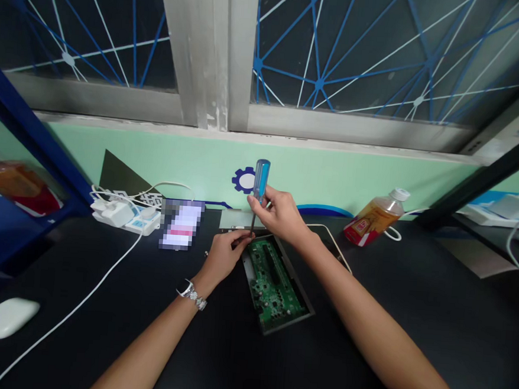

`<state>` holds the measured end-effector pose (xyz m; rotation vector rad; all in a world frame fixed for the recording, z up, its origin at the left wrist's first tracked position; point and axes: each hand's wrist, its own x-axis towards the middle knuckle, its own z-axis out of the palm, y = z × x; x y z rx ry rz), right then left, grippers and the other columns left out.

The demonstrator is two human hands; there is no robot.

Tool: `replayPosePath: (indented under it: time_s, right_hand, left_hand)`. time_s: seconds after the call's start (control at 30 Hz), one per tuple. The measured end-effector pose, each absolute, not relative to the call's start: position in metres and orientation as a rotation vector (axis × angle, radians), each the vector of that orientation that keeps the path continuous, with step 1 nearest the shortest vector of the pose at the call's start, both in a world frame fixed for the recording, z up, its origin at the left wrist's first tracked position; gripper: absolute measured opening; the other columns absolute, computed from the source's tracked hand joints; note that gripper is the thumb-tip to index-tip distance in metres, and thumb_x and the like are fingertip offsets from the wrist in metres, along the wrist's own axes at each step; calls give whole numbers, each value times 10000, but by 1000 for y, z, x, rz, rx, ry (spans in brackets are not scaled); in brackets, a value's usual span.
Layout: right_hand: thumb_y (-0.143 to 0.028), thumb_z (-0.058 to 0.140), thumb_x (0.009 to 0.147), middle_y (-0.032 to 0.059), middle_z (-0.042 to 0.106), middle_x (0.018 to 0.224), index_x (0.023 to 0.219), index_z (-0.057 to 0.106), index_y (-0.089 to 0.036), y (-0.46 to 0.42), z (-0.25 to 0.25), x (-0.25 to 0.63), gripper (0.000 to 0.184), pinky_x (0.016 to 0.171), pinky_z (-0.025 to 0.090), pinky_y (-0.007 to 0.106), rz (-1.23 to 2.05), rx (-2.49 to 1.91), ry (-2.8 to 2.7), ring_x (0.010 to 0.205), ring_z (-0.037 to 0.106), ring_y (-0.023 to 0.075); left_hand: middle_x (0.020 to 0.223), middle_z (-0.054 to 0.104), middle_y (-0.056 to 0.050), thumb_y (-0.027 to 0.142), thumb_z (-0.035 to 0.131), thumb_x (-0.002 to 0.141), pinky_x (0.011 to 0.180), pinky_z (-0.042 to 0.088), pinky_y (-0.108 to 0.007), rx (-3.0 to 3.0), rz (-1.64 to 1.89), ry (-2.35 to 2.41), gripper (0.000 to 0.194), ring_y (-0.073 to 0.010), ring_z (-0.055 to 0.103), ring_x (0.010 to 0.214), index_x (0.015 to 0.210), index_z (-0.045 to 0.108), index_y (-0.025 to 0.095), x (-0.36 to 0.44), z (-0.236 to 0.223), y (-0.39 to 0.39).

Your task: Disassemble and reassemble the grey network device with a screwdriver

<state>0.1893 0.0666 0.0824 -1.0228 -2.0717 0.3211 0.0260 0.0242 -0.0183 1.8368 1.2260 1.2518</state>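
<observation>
My right hand (280,212) is closed around a screwdriver (262,177) with a clear blue handle, held nearly upright. Its thin shaft points down to the far left corner of a green circuit board (275,284). The board sits in a shallow metal frame (302,298) on the black table. At that same corner, my left hand (226,251) has thumb and fingers pinched together beside the screwdriver tip. Whatever lies between those fingertips is too small to make out. A watch with a metal band (191,293) is on my left wrist.
A lit phone (181,224) lies left of the board, beside a white power strip (144,219) with cables. An orange drink bottle (373,217) leans at the right. A white rounded device (6,318) is at the near left. Behind the table stands a green wall (199,160).
</observation>
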Motion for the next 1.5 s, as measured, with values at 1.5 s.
replayPosePath:
  time_s: [1.5]
  right_hand:
    - [-497,704,828,49,739,863,928,540,-197,75,80,199,356,549,544,266,1304,-772,-1761,572,621,103]
  left_hand:
    - [1148,742,-78,269,516,975,951,521,-352,1918,1219,1106,276,-223,695,1032,1169,693,185,28,-5,29]
